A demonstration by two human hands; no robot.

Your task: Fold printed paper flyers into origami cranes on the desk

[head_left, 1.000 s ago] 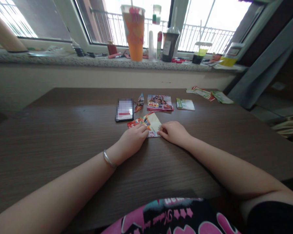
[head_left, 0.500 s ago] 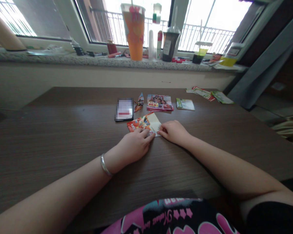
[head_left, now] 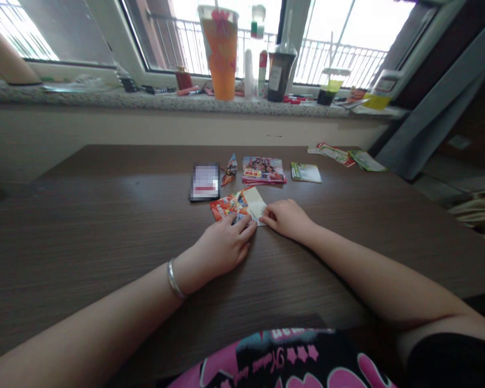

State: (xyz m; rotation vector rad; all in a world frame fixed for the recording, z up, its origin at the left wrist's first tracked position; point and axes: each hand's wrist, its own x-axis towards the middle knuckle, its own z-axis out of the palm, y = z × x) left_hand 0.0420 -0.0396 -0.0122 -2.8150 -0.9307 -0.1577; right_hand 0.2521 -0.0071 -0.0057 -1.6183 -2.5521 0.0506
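A folded sheet of printed paper (head_left: 231, 203), orange and colourful on one side with a pale flap, lies on the table under my hands. The fingers of my left hand (head_left: 225, 242) rest stretched and slightly apart on its near edge. At the paper's right edge, my right hand (head_left: 288, 218) has its thumb and fingers pinched together on the pale part. Just beyond stand a small folded colourful paper piece (head_left: 229, 171) and a dark-edged phone-like device (head_left: 205, 182) with a blurred screen.
A stack of printed leaflets (head_left: 264, 170) lies past the paper, with a smaller stack of cards (head_left: 306, 172) to its right. Loose paper strips (head_left: 336, 154) are at the far right. Cups, including a tall orange drink (head_left: 222, 59), line the windowsill (head_left: 165, 105).
My left hand has shifted very slightly, its fingers now a little further apart on the paper. My right hand and the paper look almost the same.
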